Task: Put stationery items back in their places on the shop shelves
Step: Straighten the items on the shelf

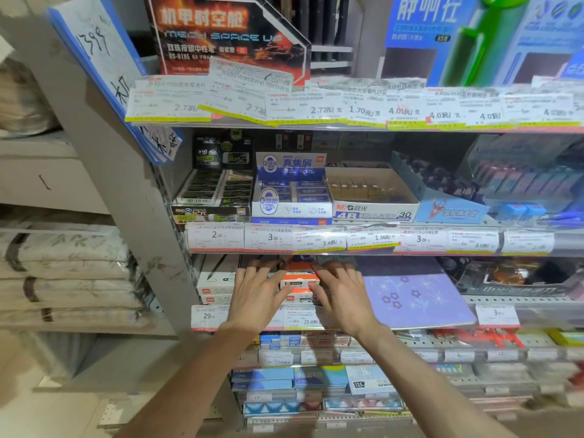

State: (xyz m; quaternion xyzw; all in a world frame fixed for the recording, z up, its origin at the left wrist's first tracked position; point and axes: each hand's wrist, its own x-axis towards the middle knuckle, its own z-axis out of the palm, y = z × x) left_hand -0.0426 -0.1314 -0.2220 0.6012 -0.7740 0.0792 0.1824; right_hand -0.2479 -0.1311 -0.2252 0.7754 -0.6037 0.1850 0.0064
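An orange and white box [299, 281] of pens sits on top of a stack of similar boxes on the third shelf down [493, 300]. My left hand [257, 295] presses its left side, thumb along the box's lower left edge. My right hand [343, 295] holds its right side, fingers reaching back under the shelf above. Both hands grip the box between them. The back of the box is hidden under the price strip overhead.
White pen boxes [216, 281] stand left of the hands, a purple notebook [414, 290] lies to the right. Eraser display boxes [292, 188] fill the shelf above. Price tags [207, 316] line every shelf edge. Folded bedding [63, 279] is stacked at far left.
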